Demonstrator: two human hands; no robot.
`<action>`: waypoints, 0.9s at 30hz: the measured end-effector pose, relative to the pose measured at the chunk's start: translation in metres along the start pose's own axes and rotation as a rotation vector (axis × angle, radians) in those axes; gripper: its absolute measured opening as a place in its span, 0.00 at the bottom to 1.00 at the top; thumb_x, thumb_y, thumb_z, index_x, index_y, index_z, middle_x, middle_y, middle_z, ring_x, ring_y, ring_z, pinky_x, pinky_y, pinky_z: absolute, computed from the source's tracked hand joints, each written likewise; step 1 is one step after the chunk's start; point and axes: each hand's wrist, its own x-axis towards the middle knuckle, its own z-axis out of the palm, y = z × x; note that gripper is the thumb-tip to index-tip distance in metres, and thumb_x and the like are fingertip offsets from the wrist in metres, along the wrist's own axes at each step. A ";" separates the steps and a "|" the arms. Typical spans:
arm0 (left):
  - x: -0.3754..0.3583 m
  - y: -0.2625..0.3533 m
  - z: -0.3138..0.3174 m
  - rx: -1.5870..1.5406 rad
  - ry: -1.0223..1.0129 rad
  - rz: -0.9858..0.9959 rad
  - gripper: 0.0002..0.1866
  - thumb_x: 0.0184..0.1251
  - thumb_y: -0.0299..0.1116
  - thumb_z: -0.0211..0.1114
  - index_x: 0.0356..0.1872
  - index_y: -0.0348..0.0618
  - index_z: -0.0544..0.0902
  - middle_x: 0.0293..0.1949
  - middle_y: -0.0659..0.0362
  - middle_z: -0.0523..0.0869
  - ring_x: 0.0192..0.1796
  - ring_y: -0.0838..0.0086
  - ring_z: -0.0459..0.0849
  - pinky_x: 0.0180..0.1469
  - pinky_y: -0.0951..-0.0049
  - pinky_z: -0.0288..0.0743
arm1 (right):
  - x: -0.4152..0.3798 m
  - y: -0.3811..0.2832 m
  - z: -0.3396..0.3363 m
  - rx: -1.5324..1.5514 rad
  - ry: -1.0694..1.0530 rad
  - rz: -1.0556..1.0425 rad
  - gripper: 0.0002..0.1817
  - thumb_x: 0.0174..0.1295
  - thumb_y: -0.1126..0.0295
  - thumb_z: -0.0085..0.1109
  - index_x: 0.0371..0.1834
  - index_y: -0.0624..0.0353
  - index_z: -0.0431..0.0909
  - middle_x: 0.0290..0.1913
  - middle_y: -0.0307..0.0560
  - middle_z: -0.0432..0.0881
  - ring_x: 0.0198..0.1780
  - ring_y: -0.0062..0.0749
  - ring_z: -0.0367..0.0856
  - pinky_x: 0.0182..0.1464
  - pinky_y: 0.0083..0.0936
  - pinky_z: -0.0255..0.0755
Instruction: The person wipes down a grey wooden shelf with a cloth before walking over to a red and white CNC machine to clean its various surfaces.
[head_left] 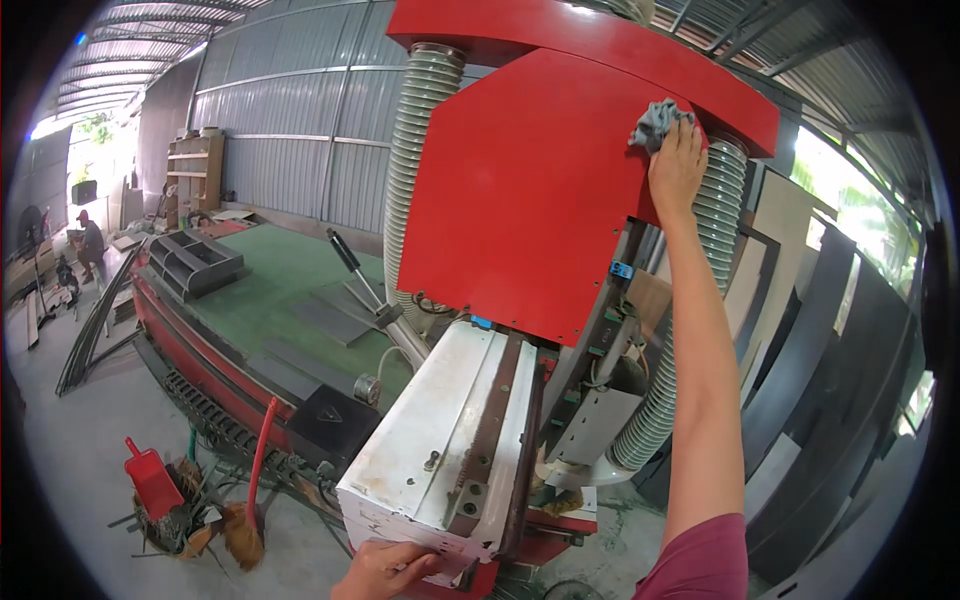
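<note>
High on the right side of the red machine cover [530,190], my right hand [680,165] presses a crumpled grey-blue cloth [658,125] against the panel near its upper right edge. The arm is stretched upward. Low in the view, my left hand [388,570] has its fingers curled at the near end of the white metal beam [420,430], gripping its lower edge. A toothed rack runs along the top of this beam, which reaches back under the red cover.
Ribbed clear hoses [412,150] flank the cover. A green machine bed [290,270] carries grey boards. A red dustpan [153,480] and a broom [245,530] are on the floor at lower left. Dark panels [800,350] lean at right. Another person [90,245] sits far left.
</note>
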 end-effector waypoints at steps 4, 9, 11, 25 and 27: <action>-0.002 -0.008 -0.001 0.095 -0.022 0.017 0.06 0.62 0.29 0.64 0.32 0.39 0.86 0.25 0.59 0.87 0.28 0.72 0.87 0.33 0.75 0.81 | 0.050 -0.042 0.024 0.023 0.002 0.043 0.26 0.59 0.70 0.53 0.63 0.59 0.65 0.66 0.52 0.65 0.69 0.50 0.60 0.64 0.55 0.58; -0.001 -0.006 -0.003 0.000 -0.016 0.088 0.05 0.59 0.28 0.67 0.33 0.39 0.86 0.26 0.58 0.87 0.27 0.70 0.87 0.32 0.74 0.80 | 0.080 -0.116 0.045 0.118 0.010 -0.037 0.22 0.66 0.67 0.42 0.63 0.57 0.65 0.68 0.51 0.64 0.69 0.50 0.59 0.65 0.58 0.56; 0.000 -0.006 -0.005 0.008 0.005 0.116 0.05 0.59 0.29 0.67 0.33 0.39 0.86 0.25 0.57 0.87 0.26 0.69 0.86 0.31 0.74 0.80 | 0.077 -0.152 0.051 0.143 -0.005 -0.072 0.22 0.66 0.67 0.40 0.64 0.56 0.64 0.69 0.50 0.63 0.70 0.48 0.58 0.66 0.58 0.54; 0.001 -0.006 -0.003 0.028 0.047 0.203 0.04 0.60 0.31 0.68 0.31 0.42 0.85 0.19 0.57 0.83 0.21 0.67 0.83 0.23 0.71 0.75 | -0.125 -0.278 -0.011 0.555 -0.149 -0.692 0.23 0.61 0.71 0.46 0.62 0.54 0.69 0.68 0.43 0.65 0.71 0.39 0.59 0.70 0.50 0.51; 0.000 -0.008 -0.004 0.067 0.004 0.181 0.04 0.60 0.31 0.67 0.31 0.41 0.85 0.19 0.57 0.83 0.21 0.67 0.83 0.24 0.71 0.75 | -0.144 -0.274 -0.022 0.565 -0.177 -0.736 0.23 0.60 0.70 0.47 0.61 0.54 0.70 0.68 0.42 0.65 0.71 0.38 0.59 0.70 0.50 0.51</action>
